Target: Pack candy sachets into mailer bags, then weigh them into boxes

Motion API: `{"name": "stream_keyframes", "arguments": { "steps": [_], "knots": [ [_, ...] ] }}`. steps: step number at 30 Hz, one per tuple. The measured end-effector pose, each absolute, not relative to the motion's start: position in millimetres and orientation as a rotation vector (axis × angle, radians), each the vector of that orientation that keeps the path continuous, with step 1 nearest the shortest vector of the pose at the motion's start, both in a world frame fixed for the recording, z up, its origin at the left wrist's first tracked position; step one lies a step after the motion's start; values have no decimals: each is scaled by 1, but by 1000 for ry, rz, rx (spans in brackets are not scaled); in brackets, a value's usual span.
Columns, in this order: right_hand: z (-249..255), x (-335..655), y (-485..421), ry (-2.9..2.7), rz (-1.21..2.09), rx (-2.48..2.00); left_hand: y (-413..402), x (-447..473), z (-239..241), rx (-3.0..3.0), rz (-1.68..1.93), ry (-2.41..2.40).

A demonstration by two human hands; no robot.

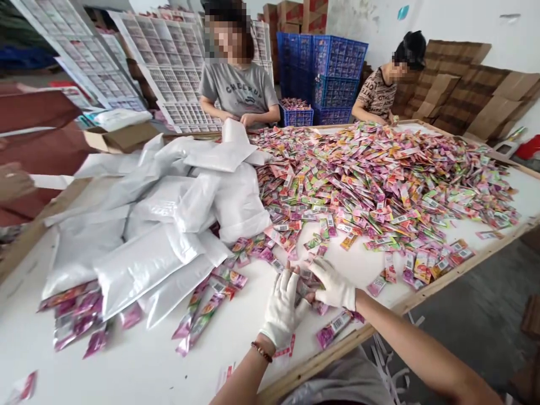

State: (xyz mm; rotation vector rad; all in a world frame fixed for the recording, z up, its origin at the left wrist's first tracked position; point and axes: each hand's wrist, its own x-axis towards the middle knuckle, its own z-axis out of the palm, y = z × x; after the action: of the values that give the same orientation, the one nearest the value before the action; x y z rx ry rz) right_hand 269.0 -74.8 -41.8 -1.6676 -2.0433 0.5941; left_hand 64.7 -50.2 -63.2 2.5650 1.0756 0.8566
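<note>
My left hand (282, 306), in a white glove with bare fingertips and a beaded bracelet at the wrist, is near the front edge of the table. Its fingers and thumb are curved round a few small sachets (304, 288). From the right, my right hand (335, 285), gloved the same way, closes on that little bunch. Pink and purple wrapping with barcodes shows between the two hands; the sachets' undersides are hidden. Close by my right wrist lies a loose purple sachet (333, 329). Longer strip packs (206, 309) rest on the tabletop left of my left hand.
A big heap of colourful sachets (379, 174) spreads over the white table (139, 360), which has a wooden rim. Filled white bags (147, 264) are piled at left. Two people stand across the table. Behind them are white crates (169, 56), blue crates (337, 73) and flattened cartons (459, 95).
</note>
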Motion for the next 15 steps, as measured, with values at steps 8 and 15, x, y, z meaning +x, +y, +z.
{"name": "stream_keyframes", "arguments": {
  "steps": [8, 15],
  "knots": [
    [-3, 331, 60, -1674, 555, -1784, -14, 34, -44, 2202, 839, 1638],
    [2, 330, 134, -1614, 531, -2064, 3, 35, -50, 2190, 851, 1542]
  ]
}}
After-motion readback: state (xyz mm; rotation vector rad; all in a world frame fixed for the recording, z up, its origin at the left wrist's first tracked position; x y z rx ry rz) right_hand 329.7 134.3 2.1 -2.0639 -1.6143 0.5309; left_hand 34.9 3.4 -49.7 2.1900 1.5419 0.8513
